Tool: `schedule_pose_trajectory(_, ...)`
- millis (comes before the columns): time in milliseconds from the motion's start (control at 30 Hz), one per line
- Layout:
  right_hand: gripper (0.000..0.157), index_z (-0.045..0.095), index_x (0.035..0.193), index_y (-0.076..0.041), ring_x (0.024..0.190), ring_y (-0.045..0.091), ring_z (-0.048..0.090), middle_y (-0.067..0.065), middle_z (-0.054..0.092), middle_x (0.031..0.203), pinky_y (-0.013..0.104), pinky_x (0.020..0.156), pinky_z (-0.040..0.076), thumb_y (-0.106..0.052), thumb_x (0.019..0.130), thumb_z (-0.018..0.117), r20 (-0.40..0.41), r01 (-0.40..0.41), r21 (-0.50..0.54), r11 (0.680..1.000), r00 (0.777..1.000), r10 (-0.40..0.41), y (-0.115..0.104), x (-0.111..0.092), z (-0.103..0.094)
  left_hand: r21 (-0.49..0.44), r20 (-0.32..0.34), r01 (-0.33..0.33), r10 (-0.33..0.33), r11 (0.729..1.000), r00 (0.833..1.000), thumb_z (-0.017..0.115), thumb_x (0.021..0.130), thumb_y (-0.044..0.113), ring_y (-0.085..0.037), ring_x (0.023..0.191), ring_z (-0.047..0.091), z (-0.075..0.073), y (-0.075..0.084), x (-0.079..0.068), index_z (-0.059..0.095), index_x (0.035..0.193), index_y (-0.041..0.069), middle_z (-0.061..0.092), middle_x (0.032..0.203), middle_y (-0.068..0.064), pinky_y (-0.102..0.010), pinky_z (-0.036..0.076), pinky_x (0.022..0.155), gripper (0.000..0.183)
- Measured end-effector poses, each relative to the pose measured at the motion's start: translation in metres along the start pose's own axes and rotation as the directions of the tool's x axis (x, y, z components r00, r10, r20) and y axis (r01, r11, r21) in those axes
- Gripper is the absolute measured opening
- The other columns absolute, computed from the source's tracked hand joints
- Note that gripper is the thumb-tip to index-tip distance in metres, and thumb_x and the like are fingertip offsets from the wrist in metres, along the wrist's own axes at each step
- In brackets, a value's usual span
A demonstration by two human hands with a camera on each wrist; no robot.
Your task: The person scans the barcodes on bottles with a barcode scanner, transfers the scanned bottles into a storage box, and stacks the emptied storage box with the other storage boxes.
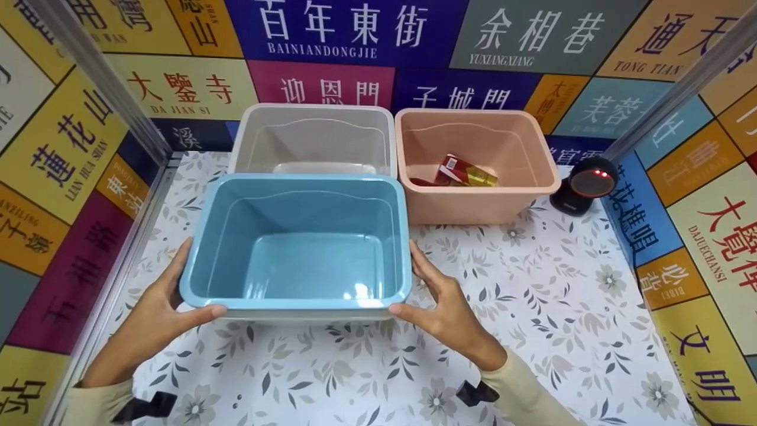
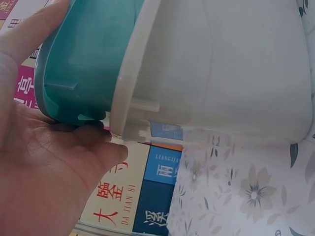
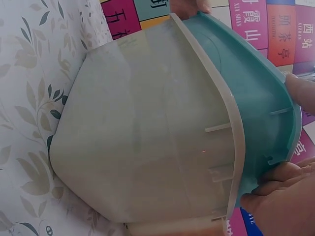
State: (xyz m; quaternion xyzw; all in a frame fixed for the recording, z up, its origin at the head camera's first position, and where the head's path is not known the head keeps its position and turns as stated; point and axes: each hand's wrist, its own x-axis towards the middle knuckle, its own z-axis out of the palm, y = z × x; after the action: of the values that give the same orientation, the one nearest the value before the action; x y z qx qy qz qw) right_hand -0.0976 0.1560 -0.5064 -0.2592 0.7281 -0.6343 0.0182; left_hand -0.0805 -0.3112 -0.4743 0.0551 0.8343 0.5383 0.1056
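A blue plastic bin (image 1: 313, 263) sits nested in the top of a pale bin (image 3: 138, 128), their rims apart. My left hand (image 1: 165, 310) grips the blue bin's front left corner, thumb on the rim. At the front right corner my right hand (image 1: 440, 307) holds it the same way. Both wrist views show fingers under the blue rim (image 2: 42, 83), just above the pale bin's rim (image 2: 130, 73). The pale bin's base appears to touch the patterned tabletop (image 3: 29, 123).
Behind the blue bin stands a light grey bin (image 1: 316, 142). Right of it, a peach bin (image 1: 467, 207) holds a red and yellow package (image 1: 467, 171). A black device with red lights (image 1: 585, 186) stands by the right wall. Printed panels (image 1: 349, 29) and metal posts enclose the table.
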Motion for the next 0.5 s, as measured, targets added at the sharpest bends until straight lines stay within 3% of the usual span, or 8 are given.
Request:
schedule_pose_trajectory(300,0.104,0.02,0.173,0.003,0.164,0.026,0.029,0.008,0.024,0.18,0.04,0.131,0.026,-0.007,0.094,0.088,0.009,-0.027,-0.038,0.999,1.0,0.027,0.004,-0.004,-0.001,0.006,0.005,0.008,-0.008,1.0,1.0,0.088,0.097,0.017,-0.049,0.162,0.023,0.004,-0.006,0.001,-0.008,0.177,0.029,0.004,0.184,-0.012,-0.004,0.038,0.103,0.126)
schedule_pose_trajectory(500,0.104,0.019,0.174,0.001,0.167,0.026,0.02,0.008,0.018,0.182,0.036,0.131,0.024,-0.007,0.095,0.087,0.021,-0.041,-0.04,0.998,0.999,0.042,0.005,-0.005,-0.001,0.001,0.009,0.023,-0.023,1.0,1.0,0.088,0.097,0.018,-0.047,0.163,0.022,0.005,-0.011,0.0,-0.008,0.177,0.031,0.003,0.184,-0.01,-0.004,0.037,0.104,0.125)
